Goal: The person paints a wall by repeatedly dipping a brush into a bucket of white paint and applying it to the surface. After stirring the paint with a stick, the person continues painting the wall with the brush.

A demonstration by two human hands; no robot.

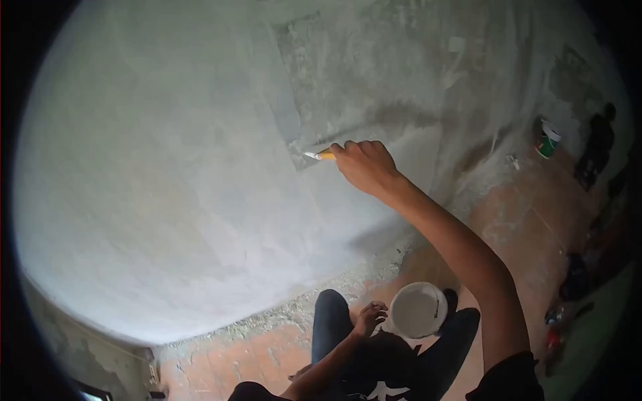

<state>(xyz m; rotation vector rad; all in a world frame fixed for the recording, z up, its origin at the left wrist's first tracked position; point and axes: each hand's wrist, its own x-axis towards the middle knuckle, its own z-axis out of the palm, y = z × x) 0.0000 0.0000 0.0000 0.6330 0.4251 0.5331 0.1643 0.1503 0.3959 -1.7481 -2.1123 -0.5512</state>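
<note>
Against the grey-white wall (200, 154), my right hand (366, 164) is closed around a slim yellow-handled tool (326, 154) with a narrow white tip. That tip meets the lower corner of a darker, bare-looking strip (311, 73) of the wall. Down by my knees, my left hand (371, 317) is loosely curled with its fingers apart, holding nothing visible. Its fingertips are close beside the rim of a white bucket (401, 331), which stands between my legs. Pale, smooth paste (414, 311) fills the bucket, and a thin dark mark shows near its right side.
Scraped debris (254, 327) lies along the foot of the wall on the reddish tile floor (234, 357). To the right stands a green and white tub (547, 144), with a small pale object (513, 160) near it. Dark items line the far right edge.
</note>
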